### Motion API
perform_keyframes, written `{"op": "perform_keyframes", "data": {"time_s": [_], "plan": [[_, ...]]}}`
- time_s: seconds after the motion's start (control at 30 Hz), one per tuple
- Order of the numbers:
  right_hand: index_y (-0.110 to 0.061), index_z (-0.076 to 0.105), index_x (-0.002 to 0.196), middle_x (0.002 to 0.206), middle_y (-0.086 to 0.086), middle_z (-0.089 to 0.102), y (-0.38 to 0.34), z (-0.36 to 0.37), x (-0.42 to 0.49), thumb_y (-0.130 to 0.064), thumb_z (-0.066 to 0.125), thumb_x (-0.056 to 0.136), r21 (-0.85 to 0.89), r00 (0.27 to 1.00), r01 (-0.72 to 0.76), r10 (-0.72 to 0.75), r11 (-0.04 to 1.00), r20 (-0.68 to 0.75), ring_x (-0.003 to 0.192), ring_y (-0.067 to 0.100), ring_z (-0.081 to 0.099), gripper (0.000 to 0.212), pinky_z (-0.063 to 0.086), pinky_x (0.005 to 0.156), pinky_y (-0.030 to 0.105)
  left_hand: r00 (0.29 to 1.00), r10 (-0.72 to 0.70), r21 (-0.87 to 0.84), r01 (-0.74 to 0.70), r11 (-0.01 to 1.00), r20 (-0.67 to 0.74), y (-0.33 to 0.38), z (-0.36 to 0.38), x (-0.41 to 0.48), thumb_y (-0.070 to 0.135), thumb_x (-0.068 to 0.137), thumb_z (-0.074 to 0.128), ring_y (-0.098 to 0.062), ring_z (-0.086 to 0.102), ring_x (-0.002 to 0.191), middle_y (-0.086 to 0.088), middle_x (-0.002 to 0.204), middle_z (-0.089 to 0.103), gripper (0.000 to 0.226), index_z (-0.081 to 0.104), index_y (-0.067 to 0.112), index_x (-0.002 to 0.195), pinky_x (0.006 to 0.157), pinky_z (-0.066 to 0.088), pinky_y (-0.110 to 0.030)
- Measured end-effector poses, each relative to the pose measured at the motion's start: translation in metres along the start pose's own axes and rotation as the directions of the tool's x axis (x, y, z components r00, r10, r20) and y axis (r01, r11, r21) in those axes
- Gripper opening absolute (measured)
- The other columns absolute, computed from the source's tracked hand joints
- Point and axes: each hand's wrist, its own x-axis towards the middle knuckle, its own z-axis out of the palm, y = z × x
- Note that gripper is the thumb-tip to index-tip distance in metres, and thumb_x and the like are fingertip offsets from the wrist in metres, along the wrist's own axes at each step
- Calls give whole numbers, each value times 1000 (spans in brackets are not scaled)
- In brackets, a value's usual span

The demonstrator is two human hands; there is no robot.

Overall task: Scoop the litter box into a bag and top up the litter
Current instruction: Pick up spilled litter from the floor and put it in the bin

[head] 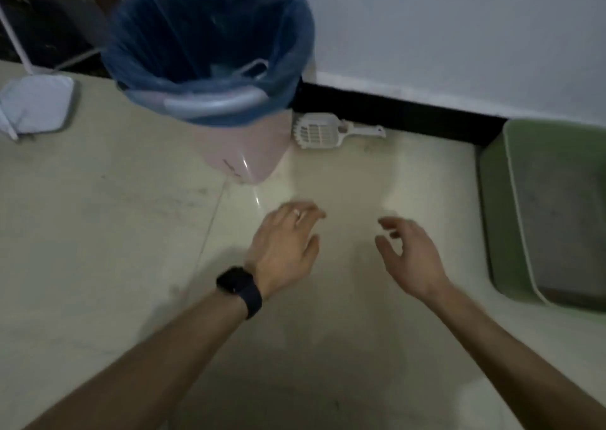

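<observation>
A white slotted scoop (323, 131) lies flat on the floor (98, 232) by the dark skirting, between a pink bin (242, 154) lined with a blue bag (147, 36) and a green litter box (498, 216) holding grey litter (564, 226). It looks light and rigid, best taken by its narrow handle (364, 131). The left hand (285, 246) and right hand (410, 259) hover short of it, fingers (387, 224) loosely spread, holding nothing; the bag's contents are too blurred to tell.
</observation>
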Motion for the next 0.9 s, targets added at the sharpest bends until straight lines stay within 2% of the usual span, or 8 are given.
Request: {"op": "perform_keyframes", "data": {"time_s": [0.07, 0.13, 0.2, 0.3, 0.43, 0.6, 0.77, 0.9], "plan": [[-19, 61, 129, 124, 6, 60, 37, 25, -35, -28, 62, 93, -116, 993, 16, -2, 993, 120, 109, 29, 57, 37, 45, 97, 35, 973, -143, 35, 139, 990, 183, 10, 48, -45, 40, 89, 46, -25, 48, 131, -5, 142, 53, 54, 53, 18, 138, 105, 44, -43], [-23, 57, 136, 131, 10, 54, 58, 42, -57, -33, 57, 94, -220, 979, 84, -39, 972, 202, 117, 34, 51, 43, 45, 101, 40, 907, -266, 96, 249, 964, 326, 19, 81, -75, 49, 92, 36, -23, 31, 145, -4, 157, 35, 64, 39, 21, 150, 116, 31, -43], [-29, 49, 143, 146, 13, 43, 64, 52, -64, -44, 45, 95, -299, 970, 139, -70, 944, 231, 129, 37, 39, 50, 39, 108, 45, 864, -346, 136, 319, 938, 364, 30, 100, -91, 54, 95, 29, -21, 12, 151, 0, 165, 14, 67, 26, 26, 156, 121, 16, -45], [-38, 35, 150, 161, 9, 22, 62, 63, -61, -52, 34, 98, -358, 960, 209, -121, 910, 253, 144, 34, 21, 54, 23, 116, 45, 882, -346, 162, 309, 937, 319, 45, 113, -100, 53, 100, 30, -20, 3, 152, 3, 166, 2, 59, 20, 35, 156, 121, 8, -51], [-41, 28, 152, 164, 4, 16, 67, 71, -58, -52, 32, 101, -385, 950, 269, -178, 883, 257, 148, 32, 15, 52, 20, 115, 47, 907, -328, 183, 287, 940, 263, 55, 123, -106, 52, 100, 39, -23, 14, 149, 0, 165, 14, 53, 33, 39, 151, 118, 13, -57], [-37, 38, 149, 161, 8, 26, 81, 71, -71, -50, 37, 101, -354, 896, 433, -355, 829, 266, 146, 34, 23, 49, 22, 116, 53, 939, -308, 112, 293, 949, 155, 68, 131, -108, 53, 96, 52, -24, 32, 142, 1, 154, 40, 35, 61, 45, 129, 114, 15, -65], [-29, 56, 138, 151, 12, 44, 87, 77, -79, -41, 53, 99, -256, 890, 455, -445, 853, 98, 140, 33, 38, 41, 28, 114, 52, 915, -403, -9, 403, 915, 14, 75, 134, -89, 51, 87, 67, -26, 49, 126, 6, 141, 54, 14, 78, 42, 92, 108, 23, -67], [-26, 66, 129, 142, 10, 54, 83, 84, -78, -36, 57, 97, -236, 904, 417, -426, 878, 13, 133, 31, 47, 35, 33, 109, 51, 911, -413, -35, 413, 910, 8, 69, 135, -77, 47, 86, 68, -26, 52, 120, 6, 136, 57, 17, 79, 35, 82, 105, 30, -62]]}}
